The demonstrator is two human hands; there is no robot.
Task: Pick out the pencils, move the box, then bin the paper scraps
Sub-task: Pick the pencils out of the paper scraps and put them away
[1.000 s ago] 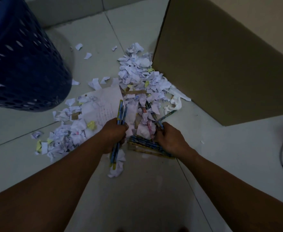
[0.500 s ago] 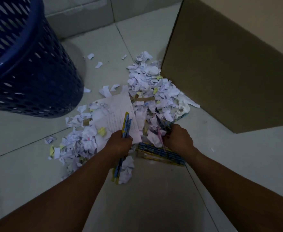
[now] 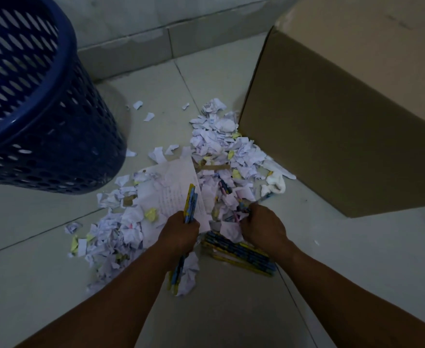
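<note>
Head view: I see the left hand (image 3: 178,232) clenched round a bundle of blue-and-yellow pencils (image 3: 190,204), held over the paper scraps (image 3: 221,144). The right hand (image 3: 263,228) digs into the pile, fingers curled on a single pencil (image 3: 265,197). A stack of pencils (image 3: 241,254) lies on the tiles beneath it. The cardboard box (image 3: 332,136) touches the scraps' right edge; the blue perforated bin (image 3: 43,121) stands left.
</note>
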